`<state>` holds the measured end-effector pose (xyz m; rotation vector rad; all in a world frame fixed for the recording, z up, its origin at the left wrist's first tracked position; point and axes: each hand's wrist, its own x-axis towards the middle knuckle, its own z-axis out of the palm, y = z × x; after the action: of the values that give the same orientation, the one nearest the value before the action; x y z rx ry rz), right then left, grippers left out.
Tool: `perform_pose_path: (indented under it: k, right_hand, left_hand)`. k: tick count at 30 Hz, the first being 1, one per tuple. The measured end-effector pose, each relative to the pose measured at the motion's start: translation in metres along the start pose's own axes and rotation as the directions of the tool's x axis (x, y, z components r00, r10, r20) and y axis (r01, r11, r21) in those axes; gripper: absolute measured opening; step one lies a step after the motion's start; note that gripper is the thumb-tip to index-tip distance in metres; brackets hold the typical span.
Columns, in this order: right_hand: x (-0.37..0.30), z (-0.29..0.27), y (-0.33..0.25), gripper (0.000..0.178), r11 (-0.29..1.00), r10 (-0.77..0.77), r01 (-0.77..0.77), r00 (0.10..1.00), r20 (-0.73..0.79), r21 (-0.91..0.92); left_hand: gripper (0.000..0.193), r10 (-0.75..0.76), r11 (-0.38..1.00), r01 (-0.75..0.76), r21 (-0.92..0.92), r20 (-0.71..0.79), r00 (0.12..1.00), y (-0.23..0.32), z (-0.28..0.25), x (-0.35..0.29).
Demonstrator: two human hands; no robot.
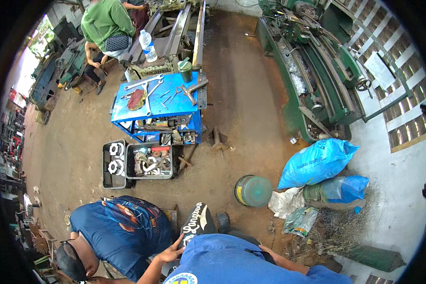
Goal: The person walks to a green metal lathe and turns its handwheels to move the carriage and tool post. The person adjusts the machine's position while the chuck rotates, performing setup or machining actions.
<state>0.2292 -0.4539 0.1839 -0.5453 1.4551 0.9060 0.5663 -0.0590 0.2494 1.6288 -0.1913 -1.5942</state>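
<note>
Where the left hand (172, 254) touches the black legwear (197, 224) just past the blue shirt (217, 253), its fingers look apart; for the right hand (270, 252), I cannot tell. The legwear seems soft, light, easiest held by a fold. Beyond stands a bucket (258, 190).

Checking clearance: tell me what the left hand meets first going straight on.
The left hand would first meet the dark trouser leg with white lettering, which it seems to touch, though depth is unclear.
</note>
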Motion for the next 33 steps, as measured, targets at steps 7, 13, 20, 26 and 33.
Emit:
perform_pose_path:
  k: [7, 13, 20, 26, 33]
  right_hand:
    - [-0.017, 0.052, -0.004, 0.065, 0.761, -0.600, 0.606, 0.793, 0.106, -0.230]
    - [-0.033, 0.091, -0.080, 0.057, 0.462, -0.828, 0.817, 0.537, 0.162, -0.345]
    - [-0.068, 0.118, -0.151, 0.040, 0.612, -0.768, 0.740, 0.640, 0.011, -0.279]
    - [-0.058, 0.053, -0.227, 0.038, 0.804, -0.484, 0.461, 0.874, 0.038, -0.376]
    - [-0.059, 0.015, -0.318, 0.038, 0.726, -0.673, 0.662, 0.740, 0.007, -0.186]
  left_hand:
    - [0.058, -0.167, 0.981, 0.182, 0.072, -0.180, 0.969, -0.010, -0.088, 0.067]
    - [0.063, -0.397, 0.901, 0.415, -0.124, 0.147, 0.906, 0.004, -0.173, 0.100]
    - [0.057, -0.352, 0.716, 0.231, 0.659, 0.055, 0.934, 0.084, -0.228, 0.179]
    - [0.057, -0.188, 0.705, 0.102, 0.702, 0.047, 0.981, 0.187, -0.241, 0.285]
    - [0.054, 0.023, 0.469, -0.124, 0.874, 0.128, 0.991, 0.337, -0.197, 0.409]
